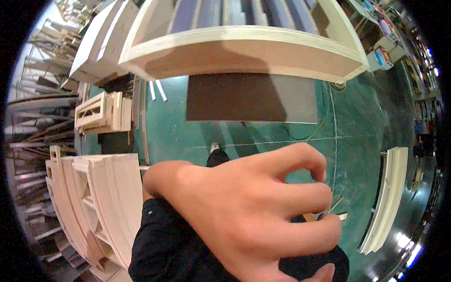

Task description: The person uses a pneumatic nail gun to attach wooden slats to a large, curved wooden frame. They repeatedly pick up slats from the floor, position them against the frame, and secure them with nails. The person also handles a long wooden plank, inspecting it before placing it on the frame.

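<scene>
Close in front of me, my left hand point(244, 202) reaches across to the right with its back up. Its fingers are loosely bent and spread apart, and nothing shows between them. The palm is hidden from sight. Black cloth point(169, 244) lies beneath the wrist, and more dark cloth point(314, 265) shows under the fingers. My right hand cannot be made out. Ahead stands a large pale plywood frame point(244, 51) with several long strips point(235, 14) inside it, apart from the hand.
Below the frame is a dark brown panel point(230, 96) on the green floor point(164, 120). Wooden frames point(112, 110) and cabinet-like plywood pieces point(120, 197) stand at left. Stacked pale boards point(392, 197) lie at right. My shoe point(214, 146) shows mid-floor.
</scene>
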The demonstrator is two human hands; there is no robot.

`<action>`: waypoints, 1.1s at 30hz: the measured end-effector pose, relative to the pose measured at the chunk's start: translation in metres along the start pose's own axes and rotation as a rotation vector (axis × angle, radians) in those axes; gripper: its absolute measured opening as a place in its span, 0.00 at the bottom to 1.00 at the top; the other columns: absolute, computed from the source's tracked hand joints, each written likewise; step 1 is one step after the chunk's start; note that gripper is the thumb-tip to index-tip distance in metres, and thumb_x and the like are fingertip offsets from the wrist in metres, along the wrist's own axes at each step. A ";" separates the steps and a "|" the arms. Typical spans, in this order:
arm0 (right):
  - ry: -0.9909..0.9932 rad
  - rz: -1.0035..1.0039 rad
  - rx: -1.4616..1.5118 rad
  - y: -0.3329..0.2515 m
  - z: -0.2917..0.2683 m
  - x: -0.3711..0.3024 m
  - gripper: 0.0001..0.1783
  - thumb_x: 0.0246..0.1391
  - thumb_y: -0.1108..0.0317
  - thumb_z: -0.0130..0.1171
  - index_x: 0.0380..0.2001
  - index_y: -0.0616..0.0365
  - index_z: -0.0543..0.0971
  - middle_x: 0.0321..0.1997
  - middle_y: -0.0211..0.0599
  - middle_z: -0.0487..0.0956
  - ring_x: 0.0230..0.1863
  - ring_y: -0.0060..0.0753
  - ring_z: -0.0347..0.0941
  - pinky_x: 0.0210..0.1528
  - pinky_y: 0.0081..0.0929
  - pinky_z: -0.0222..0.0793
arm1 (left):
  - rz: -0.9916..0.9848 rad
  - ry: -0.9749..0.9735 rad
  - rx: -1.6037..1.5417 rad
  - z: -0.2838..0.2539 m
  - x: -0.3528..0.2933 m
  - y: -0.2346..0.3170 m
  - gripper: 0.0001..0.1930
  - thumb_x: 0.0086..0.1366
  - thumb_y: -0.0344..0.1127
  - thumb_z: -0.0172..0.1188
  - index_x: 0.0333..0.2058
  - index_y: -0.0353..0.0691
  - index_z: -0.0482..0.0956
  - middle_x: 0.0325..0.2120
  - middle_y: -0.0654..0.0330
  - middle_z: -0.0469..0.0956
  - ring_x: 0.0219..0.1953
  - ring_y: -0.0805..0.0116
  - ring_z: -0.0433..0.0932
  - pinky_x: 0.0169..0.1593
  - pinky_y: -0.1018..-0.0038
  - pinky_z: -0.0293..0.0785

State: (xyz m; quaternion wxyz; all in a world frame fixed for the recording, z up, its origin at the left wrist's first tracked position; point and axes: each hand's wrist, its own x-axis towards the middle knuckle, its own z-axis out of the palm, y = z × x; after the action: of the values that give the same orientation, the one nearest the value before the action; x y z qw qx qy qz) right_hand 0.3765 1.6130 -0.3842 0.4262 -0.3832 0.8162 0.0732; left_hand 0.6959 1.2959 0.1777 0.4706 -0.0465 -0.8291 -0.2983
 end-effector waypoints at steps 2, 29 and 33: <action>0.126 -0.119 -0.061 0.016 0.023 0.010 0.30 0.41 0.61 0.65 0.51 0.60 0.78 0.44 0.58 0.83 0.48 0.63 0.80 0.50 0.52 0.77 | -0.010 0.069 0.035 -0.021 -0.025 0.026 0.07 0.59 0.40 0.61 0.32 0.45 0.75 0.28 0.61 0.71 0.32 0.61 0.74 0.43 0.58 0.73; -0.277 -0.166 -0.087 -0.408 0.145 -0.064 0.26 0.53 0.53 0.61 0.55 0.49 0.77 0.50 0.49 0.82 0.51 0.56 0.80 0.53 0.49 0.77 | -0.602 0.461 0.529 -0.366 -0.358 -0.242 0.37 0.48 0.42 0.81 0.58 0.46 0.76 0.65 0.34 0.63 0.60 0.39 0.74 0.58 0.52 0.79; -0.235 -0.260 -0.179 -0.459 0.120 -0.055 0.26 0.55 0.55 0.59 0.57 0.46 0.76 0.51 0.49 0.81 0.52 0.56 0.79 0.54 0.50 0.76 | -0.544 0.499 0.510 -0.371 -0.363 -0.253 0.35 0.46 0.34 0.82 0.54 0.48 0.77 0.66 0.34 0.61 0.55 0.44 0.80 0.52 0.55 0.84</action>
State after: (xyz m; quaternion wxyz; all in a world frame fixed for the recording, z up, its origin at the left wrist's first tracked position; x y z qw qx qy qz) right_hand 0.7880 1.3782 -0.3233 0.4888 -0.5104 0.6947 0.1342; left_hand 1.0851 0.9633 -0.0889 0.5569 0.3643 -0.7193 -0.1994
